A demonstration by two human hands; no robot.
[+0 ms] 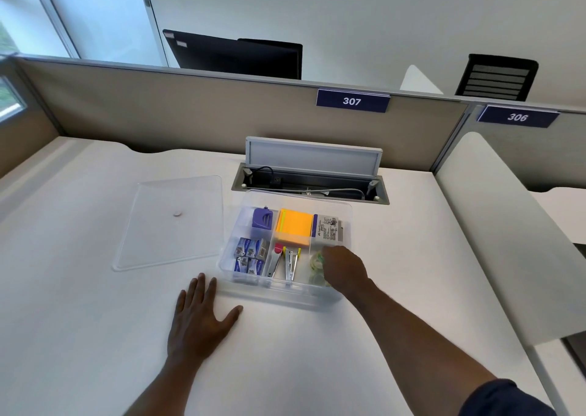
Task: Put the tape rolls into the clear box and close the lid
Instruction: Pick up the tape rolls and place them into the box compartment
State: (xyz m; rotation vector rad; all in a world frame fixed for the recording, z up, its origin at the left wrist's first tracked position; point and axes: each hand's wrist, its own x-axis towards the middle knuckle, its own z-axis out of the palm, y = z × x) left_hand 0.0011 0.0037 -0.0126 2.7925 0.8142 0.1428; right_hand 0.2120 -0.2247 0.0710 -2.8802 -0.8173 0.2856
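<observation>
1. Left hand (203, 314) lies flat on the desk (95, 336), fingers spread, empty, just beside the box's near corner; prob. bracing.
2. Right hand (344, 266) reaches into the clear box (285, 293), front-right section, fingers curled down onto the tape rolls (317, 262). Can't tell if pinching or letting go.
3. Staple boxes (249, 255), staplers (287, 263), sticky notes (293, 230) fill other sections, so tape gets its own slot.
4. Lid (174, 222) lies flat left of box, w/in reach for closing; not yet on.
</observation>
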